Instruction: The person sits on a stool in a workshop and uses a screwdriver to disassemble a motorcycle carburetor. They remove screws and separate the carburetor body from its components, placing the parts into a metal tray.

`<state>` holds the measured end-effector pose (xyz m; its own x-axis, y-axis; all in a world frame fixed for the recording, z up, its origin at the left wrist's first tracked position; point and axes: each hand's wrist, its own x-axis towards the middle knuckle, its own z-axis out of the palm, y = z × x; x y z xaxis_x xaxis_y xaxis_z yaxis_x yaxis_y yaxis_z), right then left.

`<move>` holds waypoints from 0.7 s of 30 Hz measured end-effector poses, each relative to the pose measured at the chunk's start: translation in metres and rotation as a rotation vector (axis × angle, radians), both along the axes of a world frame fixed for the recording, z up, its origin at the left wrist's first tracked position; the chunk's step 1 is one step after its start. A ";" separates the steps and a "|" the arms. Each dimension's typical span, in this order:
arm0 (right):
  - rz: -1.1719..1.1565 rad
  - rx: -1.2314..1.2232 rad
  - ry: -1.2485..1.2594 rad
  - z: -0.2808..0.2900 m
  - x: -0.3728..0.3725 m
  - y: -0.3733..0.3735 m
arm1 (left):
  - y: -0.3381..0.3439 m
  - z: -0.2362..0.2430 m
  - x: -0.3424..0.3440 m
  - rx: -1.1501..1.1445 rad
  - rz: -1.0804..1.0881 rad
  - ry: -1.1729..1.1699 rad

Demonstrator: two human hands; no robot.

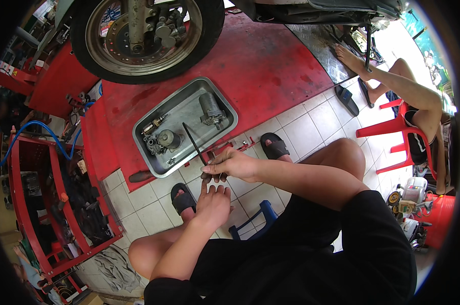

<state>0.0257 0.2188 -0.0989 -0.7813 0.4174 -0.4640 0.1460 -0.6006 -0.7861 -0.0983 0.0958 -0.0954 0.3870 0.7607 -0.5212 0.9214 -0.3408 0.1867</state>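
Observation:
In my right hand [233, 165] is a thin, dark, slightly curved rod [193, 143], pinched near its lower end. Its far end reaches over the metal tray [225, 101]. Just below, my left hand [213, 206] has its fingers apart, with the fingertips close to the right hand's darkened fingers; whether they touch is unclear. Inside the tray lie a grey cylindrical motor-like part [209, 108], a second small metal part with a round body [169, 139], and a slim metal fitting [153, 123]. The tray rests on the red platform's edge.
A motorcycle's front wheel [148, 71] stands on the red platform [270, 61]. At left is a red tool cart [24, 203] with a blue hose [36, 123]. A blue stool [263, 216] is beneath me. Another person's leg [392, 84] and a red chair [392, 127] are at right.

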 end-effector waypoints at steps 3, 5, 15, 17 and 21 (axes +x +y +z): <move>-0.058 -0.064 -0.011 0.003 0.000 0.001 | 0.002 0.001 0.000 -0.030 -0.003 0.007; -0.072 -0.066 -0.029 0.003 0.001 0.000 | 0.001 0.000 0.000 -0.012 -0.005 0.002; -0.149 -0.063 -0.064 0.000 -0.001 -0.006 | 0.001 0.003 0.001 -0.011 -0.013 0.026; -0.116 -0.062 -0.067 -0.002 -0.001 -0.006 | 0.001 0.004 0.001 -0.004 -0.018 0.026; -0.094 -0.050 -0.051 0.004 -0.001 -0.005 | 0.000 0.002 0.000 0.009 -0.013 0.032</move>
